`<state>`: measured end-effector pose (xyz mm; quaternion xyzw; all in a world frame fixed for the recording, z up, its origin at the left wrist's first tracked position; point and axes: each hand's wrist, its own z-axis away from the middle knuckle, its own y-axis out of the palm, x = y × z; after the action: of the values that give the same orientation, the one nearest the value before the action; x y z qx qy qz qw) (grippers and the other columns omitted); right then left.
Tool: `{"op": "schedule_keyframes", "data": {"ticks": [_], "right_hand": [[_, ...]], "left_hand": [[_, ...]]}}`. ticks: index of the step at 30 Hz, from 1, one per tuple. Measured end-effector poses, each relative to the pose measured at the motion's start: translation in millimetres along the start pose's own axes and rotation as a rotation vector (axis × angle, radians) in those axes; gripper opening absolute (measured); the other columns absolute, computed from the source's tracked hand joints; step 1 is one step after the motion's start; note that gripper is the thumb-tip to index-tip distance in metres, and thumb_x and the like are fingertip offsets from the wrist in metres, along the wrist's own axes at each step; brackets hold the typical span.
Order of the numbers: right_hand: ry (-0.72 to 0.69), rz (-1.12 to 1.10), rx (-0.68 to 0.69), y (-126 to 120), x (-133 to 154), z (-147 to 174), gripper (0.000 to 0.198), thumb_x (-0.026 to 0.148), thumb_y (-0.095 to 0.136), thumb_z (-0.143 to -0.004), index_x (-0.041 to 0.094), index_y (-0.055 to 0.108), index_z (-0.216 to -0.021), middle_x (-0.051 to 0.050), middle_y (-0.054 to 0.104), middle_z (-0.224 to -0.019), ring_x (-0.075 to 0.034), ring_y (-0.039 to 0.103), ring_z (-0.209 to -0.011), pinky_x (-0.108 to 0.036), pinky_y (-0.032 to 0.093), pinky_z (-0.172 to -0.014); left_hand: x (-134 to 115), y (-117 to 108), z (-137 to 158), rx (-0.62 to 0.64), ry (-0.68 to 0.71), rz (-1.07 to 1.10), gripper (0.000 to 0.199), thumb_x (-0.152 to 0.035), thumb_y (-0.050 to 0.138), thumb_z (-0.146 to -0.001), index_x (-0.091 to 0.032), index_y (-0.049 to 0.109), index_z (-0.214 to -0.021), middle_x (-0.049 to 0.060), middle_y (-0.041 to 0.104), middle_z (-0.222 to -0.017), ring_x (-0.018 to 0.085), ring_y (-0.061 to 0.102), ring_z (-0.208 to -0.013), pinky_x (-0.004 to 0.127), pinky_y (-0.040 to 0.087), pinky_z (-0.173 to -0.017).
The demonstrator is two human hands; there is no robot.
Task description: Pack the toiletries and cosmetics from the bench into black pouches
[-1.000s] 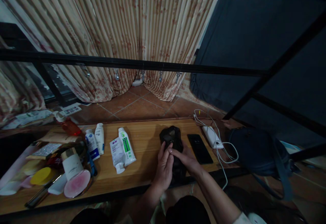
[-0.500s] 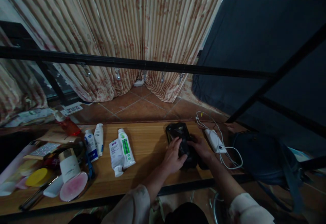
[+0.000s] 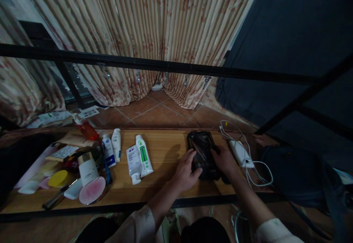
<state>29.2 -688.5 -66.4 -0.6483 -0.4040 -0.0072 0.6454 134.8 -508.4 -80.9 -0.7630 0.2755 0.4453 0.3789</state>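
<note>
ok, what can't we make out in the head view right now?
All head view:
Black pouch: contents not visible; dark, partly covered by left hand and right hand.
Dark object under the right wrist: mostly hidden by it.
Green-striped tube: fine print too small.
Dark heap, far left: cut off by left edge.

on a long brown wooden table (image 3: 165,147), a shiny black pouch (image 3: 204,151) lies between bare left hand (image 3: 187,171) and bare right hand (image 3: 225,161) — green-and-white plastic tube (image 3: 145,157) to its left, round yellow lid (image 3: 60,178) farther left, white oblong plastic block (image 3: 239,152) at right — striped beige fabric curtains (image 3: 138,25) beyond.
</note>
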Motion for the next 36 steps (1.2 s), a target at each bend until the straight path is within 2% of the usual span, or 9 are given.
{"op": "schedule_keyframes", "data": {"ticks": [6, 10, 12, 16, 20, 25, 31, 36], "right_hand": [[0.023, 0.058, -0.107, -11, 8, 14, 0.05, 0.041, 0.046, -0.085, 0.009, 0.054, -0.122, -0.021, 0.064, -0.113, -0.031, 0.062, -0.101, -0.04, 0.045, -0.085], [-0.04, 0.045, -0.262, -23, 18, 29, 0.05, 0.043, 0.045, -0.085, 0.011, 0.054, -0.122, -0.018, 0.064, -0.113, -0.03, 0.062, -0.1, -0.04, 0.046, -0.084], [-0.093, 0.009, -0.291, -26, 29, 38, 0.048, 0.043, 0.046, -0.085, 0.012, 0.057, -0.119, -0.017, 0.066, -0.109, -0.03, 0.062, -0.099, -0.04, 0.046, -0.084], [-0.176, -0.12, -0.191, -17, 60, 59, 0.042, 0.043, 0.047, -0.084, 0.015, 0.06, -0.113, -0.015, 0.067, -0.105, -0.028, 0.064, -0.093, -0.038, 0.049, -0.079], [-0.228, -0.239, -0.039, 11, 93, 88, 0.039, 0.042, 0.047, -0.084, 0.016, 0.061, -0.109, -0.012, 0.068, -0.104, -0.026, 0.064, -0.091, -0.038, 0.05, -0.08], [-0.314, -0.283, 0.178, 46, 126, 122, 0.032, 0.034, 0.045, -0.086, 0.018, 0.062, -0.107, -0.011, 0.067, -0.106, -0.025, 0.064, -0.094, -0.039, 0.05, -0.083], [-0.342, -0.316, 0.273, 79, 153, 138, 0.031, 0.032, 0.045, -0.086, 0.02, 0.062, -0.108, -0.009, 0.067, -0.109, -0.025, 0.064, -0.096, -0.039, 0.049, -0.084], [-0.347, -0.313, 0.281, 100, 164, 142, 0.034, 0.031, 0.042, -0.086, 0.015, 0.062, -0.11, -0.011, 0.067, -0.111, -0.025, 0.064, -0.096, -0.04, 0.049, -0.085]], "left_hand": [[-10, -44, 35, -0.061, -0.062, 0.032, 0.047, -0.028, 0.06, -0.079, -0.026, 0.056, -0.125, 0.006, 0.053, -0.135, 0.025, 0.046, -0.127, 0.044, 0.034, -0.111], [-20, -70, 62, -0.022, -0.104, -0.011, 0.04, -0.026, 0.058, -0.081, -0.03, 0.059, -0.121, 0.002, 0.06, -0.127, 0.022, 0.054, -0.119, 0.04, 0.04, -0.106], [-23, -79, 73, -0.039, -0.117, -0.054, 0.035, -0.025, 0.056, -0.082, -0.029, 0.062, -0.117, 0.002, 0.064, -0.12, 0.022, 0.058, -0.113, 0.037, 0.043, -0.102], [-20, -93, 91, -0.1, -0.147, -0.102, 0.027, -0.024, 0.055, -0.083, -0.027, 0.066, -0.108, 0.004, 0.069, -0.106, 0.021, 0.063, -0.101, 0.035, 0.048, -0.095], [-11, -104, 106, -0.163, -0.194, -0.082, 0.023, -0.027, 0.053, -0.085, -0.025, 0.068, -0.103, 0.004, 0.07, -0.1, 0.02, 0.064, -0.096, 0.035, 0.049, -0.092], [-3, -117, 119, -0.265, -0.232, -0.01, 0.02, -0.028, 0.053, -0.086, -0.023, 0.07, -0.096, 0.004, 0.072, -0.096, 0.02, 0.066, -0.093, 0.033, 0.05, -0.088], [-4, -133, 125, -0.411, -0.273, 0.062, 0.02, -0.028, 0.053, -0.086, -0.02, 0.069, -0.095, 0.004, 0.072, -0.088, 0.018, 0.066, -0.082, 0.029, 0.051, -0.079], [-2, -141, 131, -0.487, -0.299, 0.071, 0.022, -0.029, 0.052, -0.086, -0.017, 0.068, -0.095, 0.004, 0.07, -0.079, 0.017, 0.064, -0.074, 0.026, 0.049, -0.069]]}}
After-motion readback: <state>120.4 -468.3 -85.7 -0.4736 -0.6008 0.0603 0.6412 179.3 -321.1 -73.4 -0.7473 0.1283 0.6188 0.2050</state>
